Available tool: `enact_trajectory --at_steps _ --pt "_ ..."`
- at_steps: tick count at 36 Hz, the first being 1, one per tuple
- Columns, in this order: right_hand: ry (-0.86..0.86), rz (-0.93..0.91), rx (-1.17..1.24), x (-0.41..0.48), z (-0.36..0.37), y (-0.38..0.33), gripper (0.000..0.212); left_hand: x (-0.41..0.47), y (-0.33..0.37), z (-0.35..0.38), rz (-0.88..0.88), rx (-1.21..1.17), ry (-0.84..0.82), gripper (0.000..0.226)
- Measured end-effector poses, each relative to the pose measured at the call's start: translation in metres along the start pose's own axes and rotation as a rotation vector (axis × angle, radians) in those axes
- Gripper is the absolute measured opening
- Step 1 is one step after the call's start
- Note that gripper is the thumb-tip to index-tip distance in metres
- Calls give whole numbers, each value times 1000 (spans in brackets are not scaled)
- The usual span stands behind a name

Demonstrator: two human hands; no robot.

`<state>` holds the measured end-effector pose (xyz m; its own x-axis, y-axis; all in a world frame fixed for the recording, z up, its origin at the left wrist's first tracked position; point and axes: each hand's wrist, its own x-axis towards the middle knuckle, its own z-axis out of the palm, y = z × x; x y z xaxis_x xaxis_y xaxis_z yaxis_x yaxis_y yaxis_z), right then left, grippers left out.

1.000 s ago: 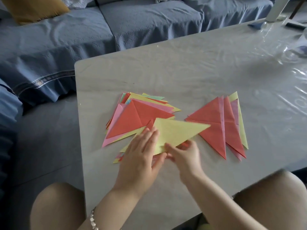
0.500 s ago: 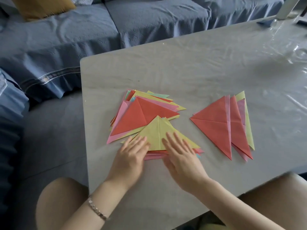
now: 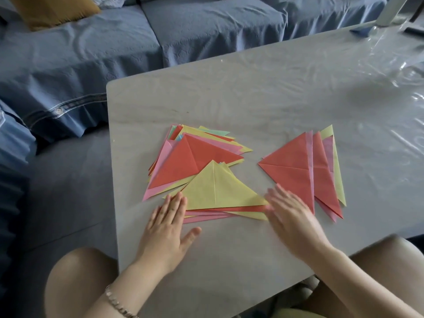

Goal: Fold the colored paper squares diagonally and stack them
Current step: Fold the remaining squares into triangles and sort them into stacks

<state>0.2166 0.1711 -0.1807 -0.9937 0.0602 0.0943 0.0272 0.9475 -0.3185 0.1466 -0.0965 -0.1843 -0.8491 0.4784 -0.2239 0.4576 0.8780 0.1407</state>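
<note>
A: Where do the hands sit against the yellow triangle [image 3: 218, 191]?

B: Nearest the person, the left hand [image 3: 167, 228] lies flat at its left corner. The fingers are straight and together with their tips touching the paper, and the thumb is out to the side on the table [image 3: 229, 99]. The right hand [image 3: 293, 219] is at its right corner, fingers straight and slightly spread, holding nothing. It is blurred, so whether it presses the paper or hovers cannot be told.

A: And how does the triangle lie?

B: Its long edge runs left to right between the two hands, on the near side, and its apex points away. It tops a thin stack [image 3: 206, 215] of pink and yellow sheets that peek out beneath that edge.

A: What lies beyond it?

B: Behind its left flank, and partly under it, is a loose fan [image 3: 190, 157] of papers topped in red. To its right, apart from it, is a red-topped pile [image 3: 296, 166], just beside the right hand's fingers.

A: So which hand goes where?

B: Likely the right for the right pile and the left for the fan, since each is nearer.
</note>
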Motion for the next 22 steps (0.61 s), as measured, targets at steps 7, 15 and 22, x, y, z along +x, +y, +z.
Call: enact_trajectory --at_steps 7,15,22 --pt "10 789 15 52 -37 31 57 15 19 -14 -109 -52 111 105" --pt "138 934 320 53 -43 54 44 18 24 -11 -132 -29 112 87" --pt "280 916 492 41 -52 57 31 16 25 -10 -128 -76 110 116"
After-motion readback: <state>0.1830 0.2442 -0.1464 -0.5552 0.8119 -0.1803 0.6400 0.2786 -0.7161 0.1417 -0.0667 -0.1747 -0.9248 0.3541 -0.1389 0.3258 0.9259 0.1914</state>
